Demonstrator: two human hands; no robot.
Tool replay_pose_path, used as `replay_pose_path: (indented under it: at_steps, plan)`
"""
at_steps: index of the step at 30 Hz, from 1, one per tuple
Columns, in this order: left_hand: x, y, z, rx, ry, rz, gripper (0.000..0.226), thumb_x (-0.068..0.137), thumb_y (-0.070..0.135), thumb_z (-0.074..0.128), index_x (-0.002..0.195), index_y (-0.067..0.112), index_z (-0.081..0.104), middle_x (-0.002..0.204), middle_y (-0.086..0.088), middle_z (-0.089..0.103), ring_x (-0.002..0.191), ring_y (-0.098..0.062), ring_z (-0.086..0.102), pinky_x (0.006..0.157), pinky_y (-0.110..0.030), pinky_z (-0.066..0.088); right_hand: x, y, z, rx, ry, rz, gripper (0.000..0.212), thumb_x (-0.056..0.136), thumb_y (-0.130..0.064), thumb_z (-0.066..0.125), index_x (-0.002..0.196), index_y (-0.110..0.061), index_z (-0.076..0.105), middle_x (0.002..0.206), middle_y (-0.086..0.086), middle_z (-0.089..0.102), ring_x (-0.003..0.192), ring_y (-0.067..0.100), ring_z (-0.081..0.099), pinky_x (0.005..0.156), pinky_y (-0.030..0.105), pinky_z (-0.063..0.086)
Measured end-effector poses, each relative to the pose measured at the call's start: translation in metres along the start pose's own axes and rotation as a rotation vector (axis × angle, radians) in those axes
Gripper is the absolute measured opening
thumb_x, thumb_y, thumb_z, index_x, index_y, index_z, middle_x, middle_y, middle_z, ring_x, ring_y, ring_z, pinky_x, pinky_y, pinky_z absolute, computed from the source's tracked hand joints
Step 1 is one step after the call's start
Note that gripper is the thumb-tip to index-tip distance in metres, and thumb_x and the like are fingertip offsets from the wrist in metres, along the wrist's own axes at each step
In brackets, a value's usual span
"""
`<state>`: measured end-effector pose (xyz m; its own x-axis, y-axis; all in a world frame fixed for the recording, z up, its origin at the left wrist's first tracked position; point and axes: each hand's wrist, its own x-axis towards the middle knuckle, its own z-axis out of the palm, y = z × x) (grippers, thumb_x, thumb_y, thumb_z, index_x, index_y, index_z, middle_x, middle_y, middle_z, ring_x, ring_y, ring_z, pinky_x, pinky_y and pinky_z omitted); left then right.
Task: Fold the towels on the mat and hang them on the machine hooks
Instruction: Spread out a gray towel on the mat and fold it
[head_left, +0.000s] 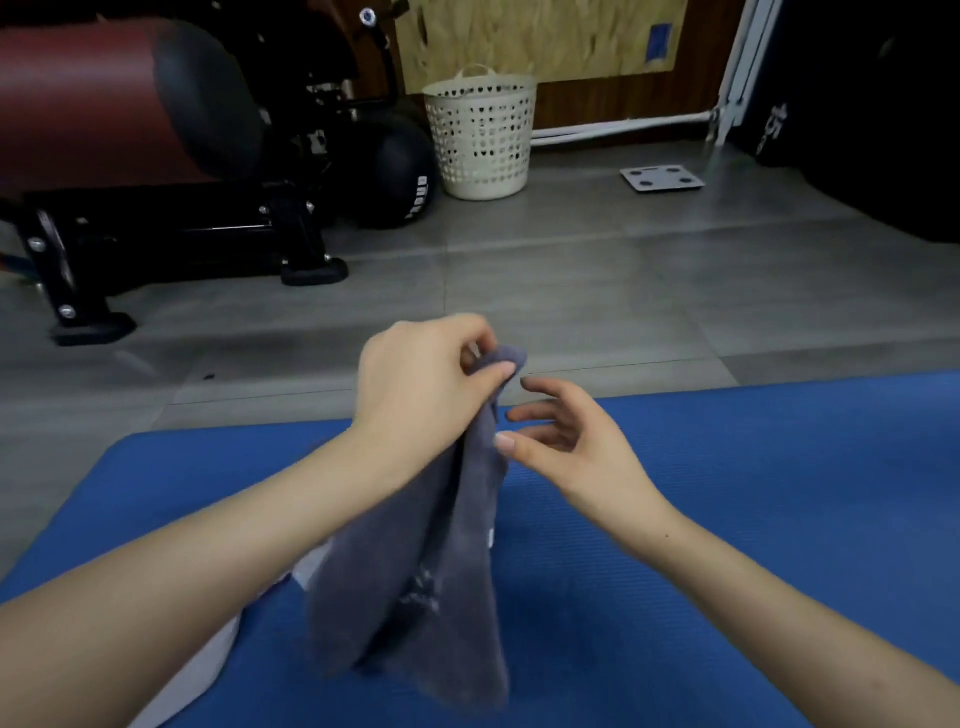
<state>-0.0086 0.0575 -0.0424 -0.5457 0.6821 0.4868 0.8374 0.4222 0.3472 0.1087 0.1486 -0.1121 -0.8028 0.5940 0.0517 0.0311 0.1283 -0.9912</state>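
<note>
Left grip (423, 379) is clenched on the top corner of a grey towel (415, 571), thumb and curled fingers pinching the cloth so that a small tuft sticks out past the knuckles. From that pinch the towel hangs down in loose vertical folds, clear of the blue mat (727, 493) at the top and reaching it, or nearly so, at its lower edge. Right grip (576, 447) is released and holds nothing; it sits just right of and slightly below the pinch, palm turned toward the towel, fingers (540, 410) spread and loosely bent, the thumb tip right at the cloth's edge — whether it touches I cannot tell. Both bare forearms reach in from the near corners and meet over the mat. Under the left forearm, below and left of the pinch, a pale towel (208, 670) lies flat on the mat. Well beyond the pinch a white perforated basket (483, 140) stands on the grey floor (571, 291) against the wall — its inside is not visible from here. Left of the basket sits a black ball (400, 176), then a black-framed machine (171, 228) with a dark red pad.
</note>
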Motion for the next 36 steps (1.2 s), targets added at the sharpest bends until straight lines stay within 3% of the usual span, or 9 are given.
replay_pose_path:
  at_steps: [2,6,9,12,20,26,30,34,36]
  plan:
    - [0.017,0.041,0.025,-0.071,-0.020,-0.096,0.019,0.074,0.044,0.070,0.074,0.026,0.062,0.067,0.007,0.063,0.079,-0.013,0.062,0.066,-0.026,0.042,-0.004,0.003,-0.039,0.036,0.047,0.009,0.042,0.077,-0.018,0.075,0.114,-0.024,0.056,0.093,-0.002,0.067,0.076,0.007,0.065,0.075,0.023,0.053]
    - [0.040,0.108,0.078,-0.146,-0.093,-0.122,0.021,0.073,0.043,0.072,0.070,0.027,0.058,0.076,0.002,0.068,0.082,-0.018,0.063,0.071,-0.031,0.048,-0.009,0.021,-0.121,-0.159,0.237,-0.004,0.012,0.078,-0.023,0.074,0.087,-0.030,0.068,0.072,-0.006,0.070,0.070,0.012,0.065,0.077,0.043,0.054]
    - [0.044,0.134,0.116,-0.205,-0.227,-0.154,0.021,0.074,0.044,0.071,0.070,0.028,0.059,0.074,0.007,0.066,0.080,-0.014,0.064,0.070,-0.028,0.048,-0.011,0.035,-0.183,-0.393,0.412,-0.011,0.008,0.079,-0.032,0.072,0.076,-0.037,0.067,0.071,-0.014,0.068,0.076,0.007,0.065,0.074,0.034,0.051]
    - [0.037,0.133,0.150,-0.199,-0.379,-0.203,0.016,0.081,0.041,0.067,0.073,0.028,0.061,0.075,0.011,0.064,0.080,-0.013,0.064,0.067,-0.025,0.047,-0.013,0.062,-0.230,-0.698,0.470,0.105,0.004,0.084,-0.033,0.065,0.088,-0.033,0.067,0.080,-0.013,0.066,0.084,0.014,0.061,0.069,0.028,0.041]
    - [0.005,0.050,0.170,0.226,-0.623,-0.145,0.011,0.087,0.033,0.060,0.087,0.023,0.065,0.098,0.006,0.069,0.095,-0.017,0.062,0.084,-0.033,0.050,-0.026,0.170,-0.260,-1.127,0.316,0.297,0.016,0.089,-0.036,0.058,0.098,-0.025,0.066,0.093,-0.001,0.072,0.095,0.025,0.063,0.078,0.034,0.040]
    - [-0.035,-0.031,0.172,0.482,-0.842,-0.057,0.020,0.089,0.043,0.053,0.095,0.027,0.062,0.101,0.008,0.066,0.095,-0.013,0.058,0.083,-0.030,0.044,-0.032,0.189,-0.227,-1.384,0.173,0.199,0.011,0.086,-0.034,0.061,0.088,-0.024,0.065,0.085,-0.002,0.069,0.082,0.024,0.063,0.070,0.032,0.021]
    - [-0.068,-0.081,0.189,0.609,-0.930,0.001,0.037,0.083,0.053,0.054,0.115,0.034,0.057,0.117,0.007,0.059,0.109,-0.015,0.052,0.091,-0.030,0.037,-0.034,0.204,-0.212,-1.512,0.154,0.046,0.022,0.055,-0.010,0.085,0.057,-0.011,0.064,0.050,0.006,0.055,0.048,0.028,0.052,0.064,0.034,0.019]
    - [-0.098,-0.124,0.197,0.724,-1.031,0.047,0.065,0.076,0.058,0.060,0.135,0.038,0.040,0.131,0.007,0.046,0.123,-0.018,0.040,0.103,-0.038,0.022,-0.029,0.210,-0.188,-1.600,0.169,-0.143,0.024,0.055,-0.013,0.085,0.063,-0.005,0.065,0.058,0.011,0.056,0.059,0.032,0.053,0.072,0.044,0.028]
    - [-0.108,-0.142,0.201,0.607,-0.911,0.089,0.060,0.074,0.048,0.069,0.129,0.034,0.051,0.124,0.005,0.055,0.120,-0.022,0.047,0.103,-0.043,0.022,-0.023,0.214,-0.172,-1.575,0.139,-0.210,0.025,0.055,-0.017,0.086,0.068,-0.007,0.067,0.064,0.010,0.061,0.065,0.033,0.057,0.082,0.049,0.030]
